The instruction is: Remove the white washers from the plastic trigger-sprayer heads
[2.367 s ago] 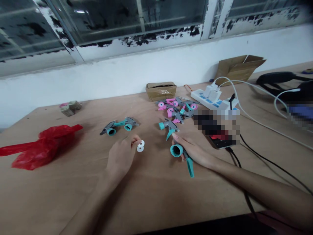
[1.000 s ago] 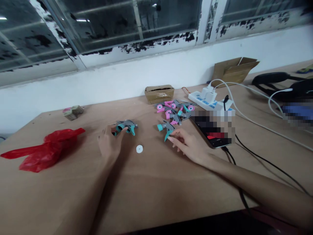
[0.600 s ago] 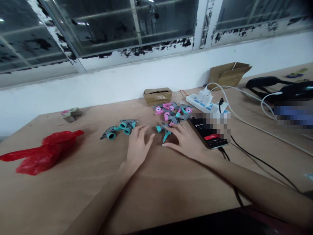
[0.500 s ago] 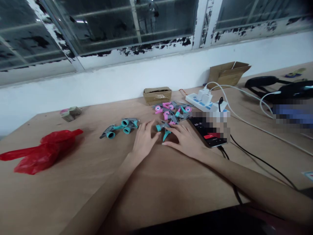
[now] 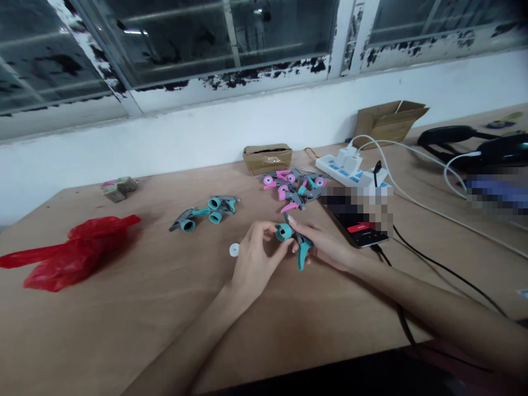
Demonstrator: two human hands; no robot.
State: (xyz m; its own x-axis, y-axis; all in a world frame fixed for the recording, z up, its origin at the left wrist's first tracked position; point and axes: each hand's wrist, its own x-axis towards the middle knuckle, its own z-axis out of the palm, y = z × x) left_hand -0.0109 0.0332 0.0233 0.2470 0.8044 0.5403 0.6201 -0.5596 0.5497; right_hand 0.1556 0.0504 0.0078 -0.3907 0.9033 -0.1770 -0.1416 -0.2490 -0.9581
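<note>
A trigger sprayer head [image 5: 303, 250] with a grey body, teal trigger and teal collar is between my hands, above the table. My right hand [image 5: 328, 245] is closed around the grey body, thumb on top. The fingers and thumb of my left hand [image 5: 258, 258] pinch the teal collar, whose open end faces left towards me. A white disc with a small centre hole [image 5: 234, 250] shows just left of my left hand; I cannot tell whether it touches the hand. Further left lie several teal-and-grey sprayer heads [image 5: 215, 203]. Behind my hands is a pile of mostly pink-and-grey sprayer heads [image 5: 291, 193], some with white discs in their collars.
A phone [image 5: 358, 226] lies right of my hands, with a power strip [image 5: 336, 168] and cables beyond. A small cardboard box [image 5: 268, 160] and an open carton [image 5: 381, 124] stand by the wall. A red plastic bag [image 5: 80, 250] lies at left.
The teal sprayer head has been picked up from the table and brought nearer me. My left hand has moved right onto its collar, and the white disc now shows.
</note>
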